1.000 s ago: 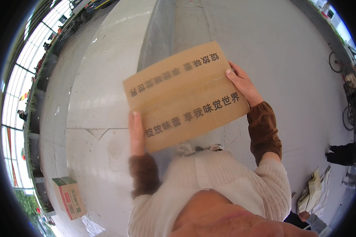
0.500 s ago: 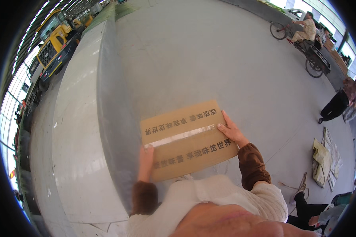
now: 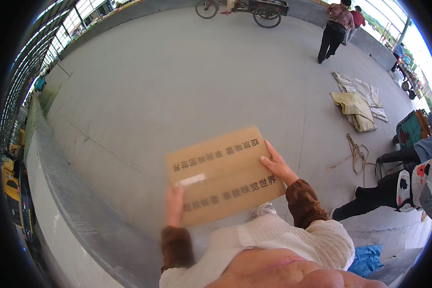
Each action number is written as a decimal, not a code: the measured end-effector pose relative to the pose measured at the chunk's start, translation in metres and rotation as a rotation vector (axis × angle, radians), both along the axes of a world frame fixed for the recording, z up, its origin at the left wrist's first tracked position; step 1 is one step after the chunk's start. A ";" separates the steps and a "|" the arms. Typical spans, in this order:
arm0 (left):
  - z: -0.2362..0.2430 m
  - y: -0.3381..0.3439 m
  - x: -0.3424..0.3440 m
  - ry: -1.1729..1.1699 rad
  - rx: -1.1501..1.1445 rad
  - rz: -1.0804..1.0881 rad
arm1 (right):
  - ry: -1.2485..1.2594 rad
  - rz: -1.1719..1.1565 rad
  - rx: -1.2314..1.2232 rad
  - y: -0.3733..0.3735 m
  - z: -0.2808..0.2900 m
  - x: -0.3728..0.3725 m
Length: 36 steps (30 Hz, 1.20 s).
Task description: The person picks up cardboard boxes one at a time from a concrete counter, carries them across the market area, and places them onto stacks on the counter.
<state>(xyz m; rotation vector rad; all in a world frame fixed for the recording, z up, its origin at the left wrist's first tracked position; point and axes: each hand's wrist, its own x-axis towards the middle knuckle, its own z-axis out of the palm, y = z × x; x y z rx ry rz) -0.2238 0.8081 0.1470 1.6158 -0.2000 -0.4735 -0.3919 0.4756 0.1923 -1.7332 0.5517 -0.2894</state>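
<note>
A brown cardboard box (image 3: 221, 185), taped along its middle and printed with dark lettering, is held level in front of my body above the grey floor. At its left side my left hand (image 3: 175, 204) grips the edge, the thumb on top; it is a little blurred. My right hand (image 3: 278, 164) is closed on the right side, its thumb lying on the upper face and its fingers along the edge. The underside of the box is hidden, and so are the fingertips beneath it.
A low wall (image 3: 81, 230) curves along my left. Folded sacks (image 3: 357, 103) and a strap (image 3: 357, 153) lie on the floor at right. People (image 3: 389, 189) stand near the right edge, others walk farther off. A cargo tricycle (image 3: 266, 14) is at the far side.
My view has turned right: the low wall, sacks and tricycle sit farther left, and more people show at right. The box stays between both hands.
</note>
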 end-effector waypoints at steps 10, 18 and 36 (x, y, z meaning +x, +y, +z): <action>0.051 -0.098 0.094 0.027 -0.018 -0.070 | 0.005 -0.051 0.063 -0.085 0.065 0.069; 0.091 -0.238 0.190 0.043 -0.021 -0.164 | -0.044 -0.174 0.111 -0.202 0.097 0.139; 0.225 -0.622 0.471 0.113 -0.011 -0.555 | -0.135 -0.652 0.181 -0.449 0.175 0.322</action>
